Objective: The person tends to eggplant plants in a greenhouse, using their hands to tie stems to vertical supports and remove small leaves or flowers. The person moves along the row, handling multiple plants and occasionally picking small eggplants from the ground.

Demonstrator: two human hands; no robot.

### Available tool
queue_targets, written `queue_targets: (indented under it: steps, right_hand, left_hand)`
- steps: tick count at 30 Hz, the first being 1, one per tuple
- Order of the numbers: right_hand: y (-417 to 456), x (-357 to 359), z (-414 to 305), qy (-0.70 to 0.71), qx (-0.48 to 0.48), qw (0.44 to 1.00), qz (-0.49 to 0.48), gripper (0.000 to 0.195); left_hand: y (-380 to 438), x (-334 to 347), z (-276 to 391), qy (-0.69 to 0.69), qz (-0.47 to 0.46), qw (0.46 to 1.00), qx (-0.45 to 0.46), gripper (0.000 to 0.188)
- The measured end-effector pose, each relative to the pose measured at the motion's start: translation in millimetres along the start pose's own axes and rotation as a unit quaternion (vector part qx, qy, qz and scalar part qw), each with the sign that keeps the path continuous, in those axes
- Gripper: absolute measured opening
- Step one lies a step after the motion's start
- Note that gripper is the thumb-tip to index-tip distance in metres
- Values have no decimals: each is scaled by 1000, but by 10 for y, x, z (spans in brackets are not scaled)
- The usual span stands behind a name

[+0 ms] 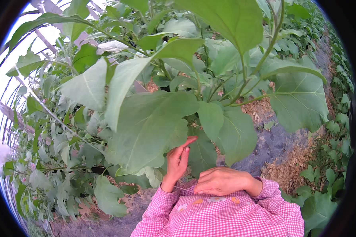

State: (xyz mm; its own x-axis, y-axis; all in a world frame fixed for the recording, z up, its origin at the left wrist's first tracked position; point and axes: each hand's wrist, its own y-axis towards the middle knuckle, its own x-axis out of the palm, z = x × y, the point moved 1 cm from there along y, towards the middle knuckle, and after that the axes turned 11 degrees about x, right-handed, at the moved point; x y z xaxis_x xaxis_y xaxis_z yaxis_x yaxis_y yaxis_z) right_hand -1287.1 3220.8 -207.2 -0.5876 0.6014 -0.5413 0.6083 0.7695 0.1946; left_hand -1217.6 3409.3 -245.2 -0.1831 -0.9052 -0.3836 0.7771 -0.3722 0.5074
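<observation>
My left hand point(178, 161) is raised at the edge of a broad eggplant leaf point(151, 127), its fingers extended and pointing up to the right, partly against the foliage. My right hand point(221, 180) lies in front of the chest with its fingers curled, pinching a thin string point(185, 189). The string runs left from those fingers to my left wrist. Just beyond the hands stands a large eggplant plant, its branching stem point(244, 81) rising at the upper right. A small pink flower point(220, 93) shows among its leaves. What lies beneath the big leaf is hidden.
More eggplant plants point(62, 148) crowd the left side. A pale taut cord point(53, 114) slants across them. Dark ground sheeting point(273, 145) and dry straw-like litter point(287, 169) lie to the right, beside low leafy plants point(320, 207). Greenhouse frame bars point(9, 109) stand at far left.
</observation>
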Motion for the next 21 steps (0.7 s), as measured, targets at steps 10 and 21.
queue_targets:
  steps: [10,21]
  right_hand:
    - [133,331,-184,78,-172,970,-152,29]
    - [-3,409,-668,4,-287,956,54,18]
  left_hand:
    - [-100,-119,335,-324,-80,934,126,34]
    - [721,295,833,-276,-9,942,190,32]
